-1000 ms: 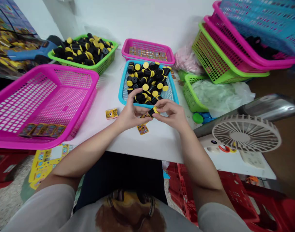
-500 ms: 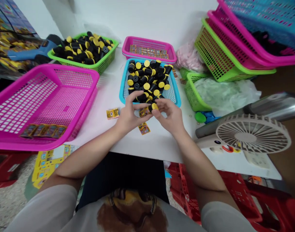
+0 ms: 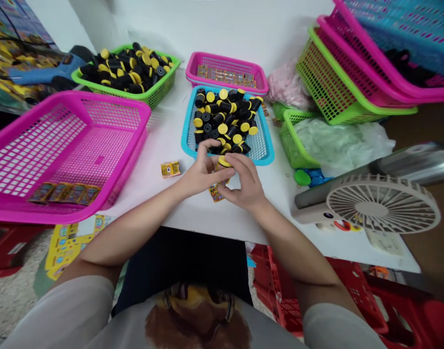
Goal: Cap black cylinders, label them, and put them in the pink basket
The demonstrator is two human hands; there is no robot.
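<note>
Both of my hands meet at the near edge of the blue basket, around a small black canister with a yellow lid (image 3: pixel 224 161). My left hand (image 3: pixel 199 175) has thumb and fingers closed against its left side, the index finger arched above. My right hand (image 3: pixel 246 185) curls round the right side, fingertips by the lid. The lid faces up; fingers cover most of the body. Just below the hands, a printed yellow label (image 3: pixel 216 194) is partly hidden. Another yellow label (image 3: pixel 170 169) lies left of my left hand. Similar canisters (image 3: pixel 231 118) fill the blue basket (image 3: pixel 187 140).
A pink basket (image 3: pixel 115 189) with several flat labelled pieces stands at left. Behind are a green basket (image 3: pixel 160 89) of canisters and a pink basket (image 3: pixel 260 80). Right are a handheld fan (image 3: pixel 371 208), a green basket (image 3: pixel 293 140) with plastic bags and stacked baskets (image 3: pixel 338 92).
The canister has turned from tilted to lid-up between my hands. My right hand has moved left and closed in around it, and the fingers cover more of it.
</note>
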